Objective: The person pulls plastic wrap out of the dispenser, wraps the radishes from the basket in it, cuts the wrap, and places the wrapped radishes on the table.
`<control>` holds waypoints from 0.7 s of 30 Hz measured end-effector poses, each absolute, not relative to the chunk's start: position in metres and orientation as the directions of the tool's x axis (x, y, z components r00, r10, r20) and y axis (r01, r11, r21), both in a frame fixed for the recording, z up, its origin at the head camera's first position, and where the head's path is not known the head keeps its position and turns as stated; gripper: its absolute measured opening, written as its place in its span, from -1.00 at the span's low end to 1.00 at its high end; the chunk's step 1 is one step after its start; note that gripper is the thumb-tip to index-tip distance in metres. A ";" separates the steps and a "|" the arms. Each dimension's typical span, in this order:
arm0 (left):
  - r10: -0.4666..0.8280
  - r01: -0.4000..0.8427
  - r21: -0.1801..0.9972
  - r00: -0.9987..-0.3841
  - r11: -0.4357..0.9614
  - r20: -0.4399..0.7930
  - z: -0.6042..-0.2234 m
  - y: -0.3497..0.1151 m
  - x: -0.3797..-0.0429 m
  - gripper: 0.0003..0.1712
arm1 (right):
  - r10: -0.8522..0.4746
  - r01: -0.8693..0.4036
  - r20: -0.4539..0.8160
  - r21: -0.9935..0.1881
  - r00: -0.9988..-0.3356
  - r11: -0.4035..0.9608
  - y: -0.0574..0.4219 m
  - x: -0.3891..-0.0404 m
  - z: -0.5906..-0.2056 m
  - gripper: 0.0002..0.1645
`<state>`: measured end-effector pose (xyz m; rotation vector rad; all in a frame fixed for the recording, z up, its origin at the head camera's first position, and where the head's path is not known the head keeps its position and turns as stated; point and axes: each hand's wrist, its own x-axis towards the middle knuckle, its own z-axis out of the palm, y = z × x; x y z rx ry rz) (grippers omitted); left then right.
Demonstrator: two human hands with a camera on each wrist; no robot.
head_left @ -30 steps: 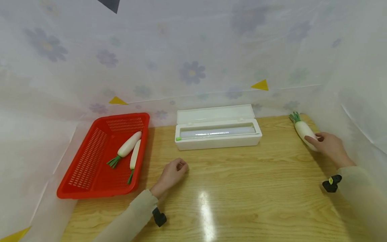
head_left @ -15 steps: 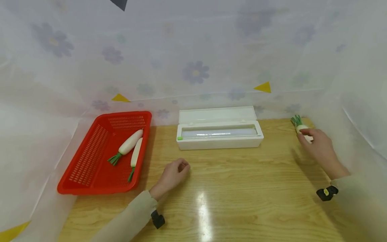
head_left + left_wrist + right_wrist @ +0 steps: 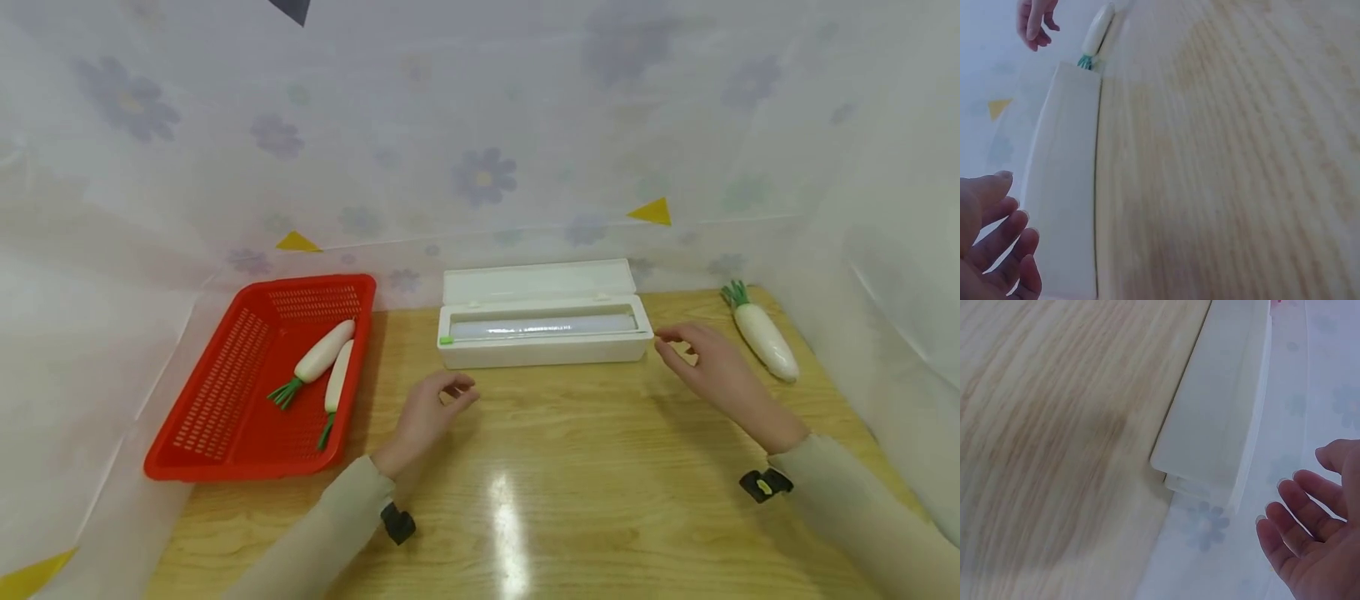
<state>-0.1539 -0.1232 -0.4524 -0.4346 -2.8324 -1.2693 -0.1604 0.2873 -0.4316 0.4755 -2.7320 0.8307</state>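
A long white cling film box (image 3: pixel 546 350) stands at the back of the table with its lid (image 3: pixel 538 283) raised and a shiny film roll (image 3: pixel 543 326) inside. My right hand (image 3: pixel 712 367) hovers by the box's right end, fingers loosely bent and holding nothing; the right wrist view shows its spread fingers (image 3: pixel 1297 519) beside the box. In front of the box's left end is my left hand (image 3: pixel 431 412), also holding nothing, its fingers relaxed. To the right of my right hand a white radish (image 3: pixel 767 342) with green stalks lies on the table, its surface shiny.
A red plastic basket (image 3: pixel 247 475) stands at the left, with two white radishes (image 3: pixel 324 350) inside. A floral white sheet (image 3: pixel 480 100) hangs behind the wooden table (image 3: pixel 585 500) and along its sides.
My right hand has let go of the radish at the right and moved left to the box's right end. My left hand has shifted slightly, its fingers opening a little.
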 end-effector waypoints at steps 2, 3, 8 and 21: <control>0.246 0.276 0.725 -0.958 0.631 0.150 -0.448 -0.122 -0.162 -0.77 | -0.243 -0.373 0.310 -0.487 -0.919 0.790 0.282 -0.164 -0.427 -0.63; 0.246 0.288 0.721 -0.955 0.631 0.165 -0.446 -0.122 -0.167 -0.76 | -0.247 -0.373 0.304 -0.483 -0.920 0.792 0.280 -0.167 -0.425 -0.63; 0.227 0.310 0.695 -0.950 0.648 0.212 -0.435 -0.124 -0.190 -0.73 | -0.262 -0.360 0.258 -0.489 -0.930 0.795 0.271 -0.180 -0.420 -0.63; 0.149 0.235 0.658 -0.971 0.716 0.185 -0.450 -0.134 -0.230 -0.68 | -0.322 -0.393 0.228 -0.459 -0.919 0.796 0.277 -0.212 -0.441 -0.68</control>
